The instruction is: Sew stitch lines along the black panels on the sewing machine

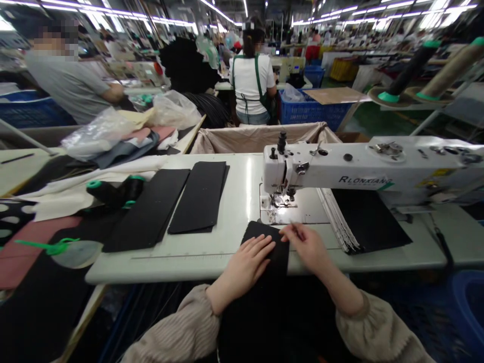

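Black cloth piece lies at desk's front edge, nearside of sewing machine. Left grip spread flat on top, fingers extended. Right grip at its upper right edge, fingers curled; cannot tell whether clamped.

**Crowded on every side**

Ahead I see a co-worker in white with green straps, facing away, beside a blue crate partly covered by a brown sheet. Another person, in grey, is at my far left. Nearer my camera, a clear plastic bag lies against cloth scraps; strip lights run overhead.
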The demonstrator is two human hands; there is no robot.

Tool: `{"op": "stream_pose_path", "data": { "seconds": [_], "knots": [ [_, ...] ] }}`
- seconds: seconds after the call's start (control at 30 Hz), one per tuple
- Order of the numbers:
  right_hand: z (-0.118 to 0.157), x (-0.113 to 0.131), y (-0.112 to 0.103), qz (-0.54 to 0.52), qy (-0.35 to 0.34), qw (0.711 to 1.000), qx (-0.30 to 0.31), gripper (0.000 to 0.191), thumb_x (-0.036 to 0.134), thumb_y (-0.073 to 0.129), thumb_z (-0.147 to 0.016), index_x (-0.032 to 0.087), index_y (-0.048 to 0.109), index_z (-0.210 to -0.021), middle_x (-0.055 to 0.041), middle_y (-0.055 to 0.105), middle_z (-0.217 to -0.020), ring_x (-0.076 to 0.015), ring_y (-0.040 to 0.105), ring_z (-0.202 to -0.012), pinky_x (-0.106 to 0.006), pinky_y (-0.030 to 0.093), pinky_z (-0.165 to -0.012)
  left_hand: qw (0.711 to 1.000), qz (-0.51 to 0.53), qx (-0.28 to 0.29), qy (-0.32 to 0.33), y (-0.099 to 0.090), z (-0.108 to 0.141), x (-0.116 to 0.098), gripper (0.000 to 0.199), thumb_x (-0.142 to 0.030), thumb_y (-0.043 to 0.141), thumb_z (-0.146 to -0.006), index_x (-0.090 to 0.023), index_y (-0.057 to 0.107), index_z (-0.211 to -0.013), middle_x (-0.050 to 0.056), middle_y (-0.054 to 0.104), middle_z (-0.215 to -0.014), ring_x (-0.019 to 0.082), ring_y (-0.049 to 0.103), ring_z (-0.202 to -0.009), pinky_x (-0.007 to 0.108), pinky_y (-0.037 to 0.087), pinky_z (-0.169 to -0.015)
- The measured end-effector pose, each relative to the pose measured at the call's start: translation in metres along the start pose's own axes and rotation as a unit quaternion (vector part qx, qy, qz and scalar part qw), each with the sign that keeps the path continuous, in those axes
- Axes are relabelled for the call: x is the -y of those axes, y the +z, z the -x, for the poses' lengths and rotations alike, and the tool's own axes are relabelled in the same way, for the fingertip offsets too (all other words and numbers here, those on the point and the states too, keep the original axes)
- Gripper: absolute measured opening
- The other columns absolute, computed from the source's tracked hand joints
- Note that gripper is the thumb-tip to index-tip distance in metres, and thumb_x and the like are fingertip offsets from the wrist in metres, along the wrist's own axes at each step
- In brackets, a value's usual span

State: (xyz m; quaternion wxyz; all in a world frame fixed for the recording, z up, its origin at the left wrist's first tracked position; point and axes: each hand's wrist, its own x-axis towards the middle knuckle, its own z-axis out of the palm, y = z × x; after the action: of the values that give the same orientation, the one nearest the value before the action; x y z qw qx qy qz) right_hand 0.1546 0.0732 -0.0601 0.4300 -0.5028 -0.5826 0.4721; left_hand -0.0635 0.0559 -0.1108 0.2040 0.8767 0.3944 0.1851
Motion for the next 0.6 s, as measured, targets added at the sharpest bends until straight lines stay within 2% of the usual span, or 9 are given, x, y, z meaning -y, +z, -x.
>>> {"op": "stream_pose_path", "data": {
  "seconds": [0.03,0.07,0.1,0.17,0.3,0.47,0.6],
  "knots": [
    [-0.013,-0.005,-0.004,-0.069,0.042,0.995,-0.055,0.037,0.054,0.059,-0.087,0.018,0.069,-0.088,-0.0018,0.066,-0.07,-0.0104,0.049,-0.05,-0.024,0.042,-0.048,0.999,-0.019,-0.02,-0.03,-0.005,0.009,0.006,0.05,-0.03,0.045,-0.1,-0.032,0.037,-0.15,0.003,0.039,-0.155,0.024,0.034,-0.144,0.045,0.027,-0.12],
    [-0.024,-0.009,-0.007,-0.143,0.073,0.983,-0.089,0.039,0.056,0.061,-0.085,0.017,0.069,-0.086,-0.0003,0.063,-0.067,-0.0068,0.037,-0.042,-0.022,0.033,-0.04,0.997,-0.037,-0.032,-0.054,-0.009,0.016,0.012,0.05,-0.031,0.045,-0.101,-0.032,0.036,-0.15,0.002,0.038,-0.155,0.025,0.034,-0.144,0.045,0.027,-0.119],
    [-0.033,-0.011,-0.008,-0.214,0.095,0.967,-0.104,0.041,0.057,0.063,-0.083,0.017,0.069,-0.087,-0.0002,0.063,-0.068,-0.0044,0.026,-0.039,-0.022,0.025,-0.036,0.995,-0.053,-0.038,-0.072,-0.014,0.021,0.017,0.05,-0.033,0.044,-0.101,-0.032,0.036,-0.15,0.002,0.038,-0.156,0.025,0.034,-0.144,0.046,0.028,-0.119],
    [-0.045,-0.009,-0.009,-0.318,0.116,0.936,-0.096,0.041,0.056,0.064,-0.082,0.016,0.07,-0.089,-0.0033,0.068,-0.077,-0.0023,0.017,-0.039,-0.022,0.017,-0.035,0.992,-0.071,-0.041,-0.094,-0.02,0.026,0.026,0.051,-0.034,0.044,-0.101,-0.032,0.035,-0.15,0.002,0.037,-0.156,0.026,0.034,-0.144,0.046,0.028,-0.119],
    [-0.055,0.004,-0.005,-0.377,0.136,0.914,-0.063,0.039,0.054,0.067,-0.08,0.016,0.071,-0.087,-0.0072,0.074,-0.088,-0.0019,0.015,-0.039,-0.023,0.015,-0.034,0.992,-0.072,-0.044,-0.091,-0.022,0.016,0.034,0.052,-0.036,0.045,-0.1,-0.033,0.035,-0.151,0.003,0.037,-0.156,0.027,0.033,-0.144,0.048,0.028,-0.119],
    [-0.06,0.01,-0.002,-0.366,0.131,0.917,-0.092,0.034,0.047,0.077,-0.073,0.015,0.069,-0.081,-0.0053,0.073,-0.078,-0.0012,0.018,-0.04,-0.02,0.019,-0.033,0.994,-0.082,-0.034,-0.066,-0.021,-0.003,0.04,0.053,-0.038,0.045,-0.1,-0.032,0.033,-0.152,0.005,0.035,-0.157,0.028,0.033,-0.144,0.049,0.028,-0.118],
    [-0.061,0.008,-0.001,-0.361,0.125,0.918,-0.106,0.033,0.046,0.076,-0.076,0.015,0.07,-0.082,-0.0049,0.072,-0.078,-0.001,0.018,-0.041,-0.018,0.021,-0.034,0.994,-0.087,-0.028,-0.059,-0.02,-0.011,0.041,0.054,-0.039,0.044,-0.101,-0.031,0.032,-0.152,0.005,0.034,-0.157,0.028,0.032,-0.144,0.048,0.027,-0.118]
  ]
}}
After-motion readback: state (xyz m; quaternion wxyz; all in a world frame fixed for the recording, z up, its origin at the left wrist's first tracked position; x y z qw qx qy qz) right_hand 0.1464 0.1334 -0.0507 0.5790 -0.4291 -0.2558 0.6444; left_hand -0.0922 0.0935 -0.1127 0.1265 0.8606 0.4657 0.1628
